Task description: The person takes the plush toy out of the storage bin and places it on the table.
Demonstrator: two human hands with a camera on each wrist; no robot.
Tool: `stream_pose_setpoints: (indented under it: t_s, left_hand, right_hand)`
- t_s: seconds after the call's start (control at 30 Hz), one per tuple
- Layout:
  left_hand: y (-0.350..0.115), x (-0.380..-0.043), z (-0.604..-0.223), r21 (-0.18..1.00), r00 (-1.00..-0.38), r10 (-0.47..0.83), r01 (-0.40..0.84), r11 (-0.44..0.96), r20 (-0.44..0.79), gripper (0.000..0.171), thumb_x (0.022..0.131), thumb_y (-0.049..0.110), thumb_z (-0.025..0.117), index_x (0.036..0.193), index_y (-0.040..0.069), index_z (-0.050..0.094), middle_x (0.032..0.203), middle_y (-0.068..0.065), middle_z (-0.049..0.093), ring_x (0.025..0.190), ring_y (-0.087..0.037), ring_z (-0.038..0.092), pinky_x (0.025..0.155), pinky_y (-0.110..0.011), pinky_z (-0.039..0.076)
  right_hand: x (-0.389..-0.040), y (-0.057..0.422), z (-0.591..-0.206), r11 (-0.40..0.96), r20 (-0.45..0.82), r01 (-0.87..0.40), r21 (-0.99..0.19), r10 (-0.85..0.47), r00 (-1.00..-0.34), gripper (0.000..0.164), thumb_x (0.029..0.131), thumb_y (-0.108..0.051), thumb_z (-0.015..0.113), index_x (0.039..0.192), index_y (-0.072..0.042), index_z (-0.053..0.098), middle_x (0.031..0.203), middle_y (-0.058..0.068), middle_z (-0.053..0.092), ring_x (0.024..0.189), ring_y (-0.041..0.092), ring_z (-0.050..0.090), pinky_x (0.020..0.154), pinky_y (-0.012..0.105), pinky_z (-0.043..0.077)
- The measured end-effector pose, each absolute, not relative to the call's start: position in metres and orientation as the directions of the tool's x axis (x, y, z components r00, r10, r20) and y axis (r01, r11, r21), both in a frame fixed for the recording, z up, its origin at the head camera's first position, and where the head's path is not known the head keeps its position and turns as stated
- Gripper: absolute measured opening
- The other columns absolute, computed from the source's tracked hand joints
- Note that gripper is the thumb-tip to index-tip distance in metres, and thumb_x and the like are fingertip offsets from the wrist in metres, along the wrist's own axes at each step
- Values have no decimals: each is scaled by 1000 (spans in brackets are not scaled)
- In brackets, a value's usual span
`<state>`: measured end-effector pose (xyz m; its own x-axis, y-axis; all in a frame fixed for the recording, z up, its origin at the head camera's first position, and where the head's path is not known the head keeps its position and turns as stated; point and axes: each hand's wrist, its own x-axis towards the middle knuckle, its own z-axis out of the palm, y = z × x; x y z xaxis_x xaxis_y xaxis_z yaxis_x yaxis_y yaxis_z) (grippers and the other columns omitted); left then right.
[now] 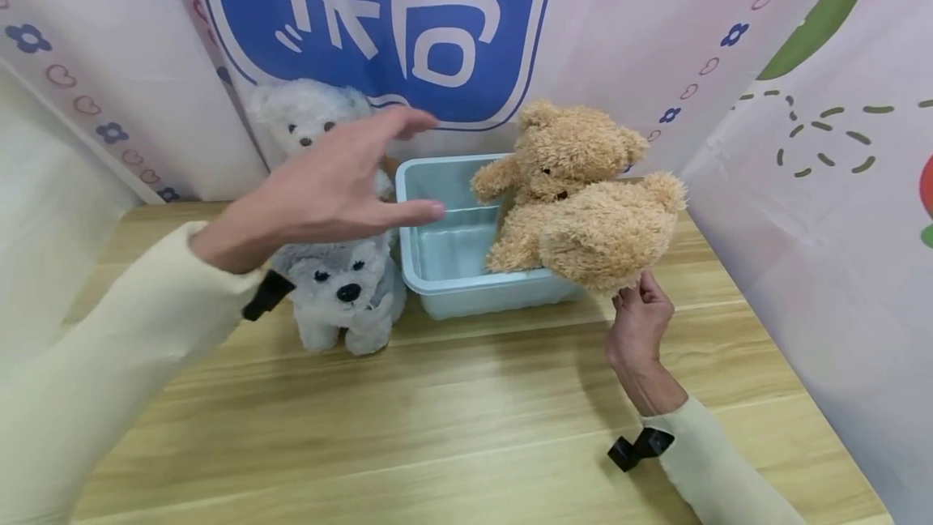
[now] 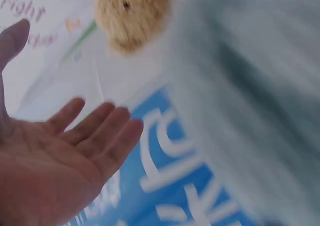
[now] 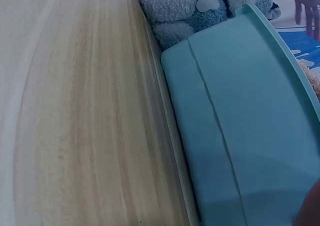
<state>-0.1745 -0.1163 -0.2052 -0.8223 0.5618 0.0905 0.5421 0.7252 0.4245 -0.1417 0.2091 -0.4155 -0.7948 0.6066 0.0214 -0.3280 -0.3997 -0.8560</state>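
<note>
A shaggy tan teddy bear (image 1: 576,144) leans over the right side of a pale blue basin (image 1: 452,298), partly inside it. A rounded tan furry part (image 1: 612,233) overhangs the front rim; whether it belongs to a second bear I cannot tell. My right hand (image 1: 641,318) pinches the underside of this fur with curled fingers, outside the basin. Held in the air left of the basin, my left hand (image 1: 331,181) has its fingers spread and holds nothing. Beneath it are a white plush bear (image 1: 309,108), partly hidden, and a grey plush dog (image 1: 346,290).
The basin and plush toys stand on a wood-grain table (image 1: 437,411). Behind them hangs a white cloth with a blue printed sign (image 1: 466,31), and another printed cloth (image 1: 838,209) borders the right side. Blurred pale fur (image 2: 250,111) fills much of the left wrist view.
</note>
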Motion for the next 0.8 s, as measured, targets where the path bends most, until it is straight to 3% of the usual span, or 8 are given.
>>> stream_pose_setpoints:
  t_s: [0.17,0.4,0.63,0.8]
  left_hand:
    - [-74,-172,-211,394,-768,618,626,673,166,97,83,60,69,154,11,24,160,-8,29,145,-26,33,120,-53,26]
    - [-27,-163,-235,295,-693,682,719,629,235,105,78,65,70,154,8,24,158,-12,34,141,-27,40,110,-43,43]
    - [4,-160,-253,230,-651,714,759,609,257,115,75,68,71,155,6,17,157,-15,34,142,-30,40,108,-42,46]
    - [21,-160,-262,218,-654,714,756,617,250,120,73,67,74,156,6,13,157,-17,33,143,-32,38,108,-42,46]
  right_hand:
    - [-140,209,-415,-393,28,-333,-857,609,-792,43,93,13,39,95,-9,76,60,-7,37,50,2,33,50,15,31]
    - [-140,209,-414,-385,30,-338,-859,621,-784,44,92,14,39,90,-9,76,59,-7,37,51,2,33,51,16,31]
    - [-141,206,-416,-380,49,-353,-855,618,-784,43,90,16,39,86,-6,75,57,-7,36,50,2,34,50,16,29]
    - [-142,206,-416,-387,66,-376,-842,618,-783,41,91,16,40,87,-5,75,55,-8,37,48,2,33,48,15,28]
